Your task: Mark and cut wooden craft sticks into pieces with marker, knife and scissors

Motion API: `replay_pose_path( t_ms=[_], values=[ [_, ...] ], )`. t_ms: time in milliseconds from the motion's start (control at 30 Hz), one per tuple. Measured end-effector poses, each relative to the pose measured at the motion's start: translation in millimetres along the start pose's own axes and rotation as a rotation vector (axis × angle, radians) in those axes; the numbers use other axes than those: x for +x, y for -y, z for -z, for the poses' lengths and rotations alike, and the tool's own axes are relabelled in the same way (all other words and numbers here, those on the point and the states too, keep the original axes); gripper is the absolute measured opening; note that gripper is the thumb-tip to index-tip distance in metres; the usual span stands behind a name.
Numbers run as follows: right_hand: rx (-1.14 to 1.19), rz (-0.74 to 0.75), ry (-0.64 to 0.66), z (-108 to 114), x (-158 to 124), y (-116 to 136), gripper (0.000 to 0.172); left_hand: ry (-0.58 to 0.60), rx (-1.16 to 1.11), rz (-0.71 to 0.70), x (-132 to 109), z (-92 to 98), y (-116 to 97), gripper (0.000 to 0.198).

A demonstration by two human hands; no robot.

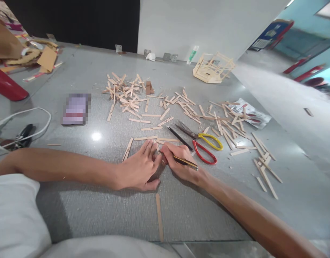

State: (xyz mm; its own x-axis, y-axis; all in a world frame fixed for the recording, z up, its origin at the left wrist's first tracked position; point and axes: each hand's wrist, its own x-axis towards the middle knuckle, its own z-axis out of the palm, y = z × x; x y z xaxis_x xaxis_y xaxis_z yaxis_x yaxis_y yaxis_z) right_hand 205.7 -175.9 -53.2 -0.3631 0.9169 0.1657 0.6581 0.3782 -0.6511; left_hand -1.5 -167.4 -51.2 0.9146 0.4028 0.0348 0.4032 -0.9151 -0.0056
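My right hand (181, 159) is closed round a dark pencil (185, 163), its tip end close to my left fingers. My left hand (143, 165) lies on the grey table with its fingers together, pressing down beside the tip; whatever lies beneath them is mostly hidden. Around the fingertips are flat wooden sticks, one (145, 138) just above and another slanted (127, 149) at the left. Scissors (198, 138) with a yellow and a red handle lie open to the right, beside a black pen-like tool (179, 138). A lone stick (159, 217) lies below my hands.
Loose stick piles (126, 91) spread across the middle and right. A wooden stick frame (213, 68) stands at the back, near a green-white tube (192, 55). A blurred purple box (76, 109), white cable (44, 109) and red object (9, 86) are at the left.
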Motion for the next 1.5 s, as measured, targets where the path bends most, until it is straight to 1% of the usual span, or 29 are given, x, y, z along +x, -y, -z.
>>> replay_pose_path(
  t_ms=[133,300,333,400,433,467,533,567,667,733,767,867,933,1000,1067,1167,1267,1367,1433,1500],
  values=[
    [0.009,-0.007,0.016,0.8,0.0,0.5,0.045,0.020,0.014,0.001,1.4,1.0,-1.2,0.083],
    [0.067,-0.005,0.006,3.5,2.2,1.8,0.047,-0.007,0.031,-0.012,-0.2,2.4,1.7,0.078],
    [0.092,-0.009,-0.003,4.8,2.6,2.4,0.048,-0.020,0.051,-0.014,0.5,3.7,4.7,0.072],
    [0.143,-0.013,-0.018,8.1,2.8,3.5,0.051,-0.044,0.081,-0.011,3.4,8.0,14.0,0.050],
    [0.163,-0.009,-0.016,9.8,2.7,4.0,0.052,-0.040,0.089,-0.016,5.5,11.1,19.7,0.037],
    [0.177,-0.003,-0.011,11.5,2.5,4.3,0.053,-0.018,0.083,-0.014,7.8,14.6,25.6,0.031],
    [0.185,0.004,-0.007,13.8,2.0,4.0,0.053,0.003,0.081,0.014,12.3,22.2,36.7,0.033],
    [0.182,-0.002,-0.016,14.4,1.6,3.1,0.052,-0.008,0.075,0.019,14.4,25.6,41.3,0.033],
    [0.166,-0.014,-0.063,14.2,0.2,-2.3,0.044,-0.051,-0.028,0.020,20.4,32.2,51.7,0.026],
    [0.182,0.006,-0.075,13.9,-1.1,-6.7,0.037,-0.060,-0.185,0.039,24.9,33.6,57.5,0.019],
    [0.200,0.019,-0.073,14.2,-1.8,-8.5,0.036,-0.056,-0.294,0.055,27.4,33.8,60.5,0.021],
    [0.213,0.060,-0.051,16.8,-2.9,-9.9,0.037,-0.010,-0.628,0.139,34.2,33.5,69.8,0.040],
    [0.171,0.106,-0.029,19.0,-2.2,-7.6,0.035,0.006,-0.753,0.183,37.4,32.5,75.7,0.046],
    [0.132,0.151,0.011,20.3,-0.4,-4.1,0.032,0.049,-0.821,0.193,39.7,30.3,81.2,0.045],
    [0.123,0.173,0.049,20.1,2.1,-1.0,0.031,0.122,-0.859,0.187,41.7,27.3,86.3,0.041],
    [0.160,0.171,0.049,17.5,5.0,0.5,0.030,0.200,-0.893,0.172,44.1,23.8,92.7,0.035],
    [0.244,0.102,0.047,13.9,6.2,-0.2,0.028,0.281,-0.925,0.126,45.2,22.9,96.8,0.029],
    [0.374,-0.054,0.077,11.1,6.4,0.7,0.026,0.352,-0.962,0.092,44.9,23.2,98.6,0.023],
    [0.438,-0.128,0.085,11.0,6.2,3.0,0.024,0.376,-0.983,0.081,44.5,23.5,99.3,0.023],
    [0.472,-0.153,0.091,12.9,5.6,5.9,0.027,0.394,-1.003,0.068,44.1,24.2,100.3,0.026]
  ],
)
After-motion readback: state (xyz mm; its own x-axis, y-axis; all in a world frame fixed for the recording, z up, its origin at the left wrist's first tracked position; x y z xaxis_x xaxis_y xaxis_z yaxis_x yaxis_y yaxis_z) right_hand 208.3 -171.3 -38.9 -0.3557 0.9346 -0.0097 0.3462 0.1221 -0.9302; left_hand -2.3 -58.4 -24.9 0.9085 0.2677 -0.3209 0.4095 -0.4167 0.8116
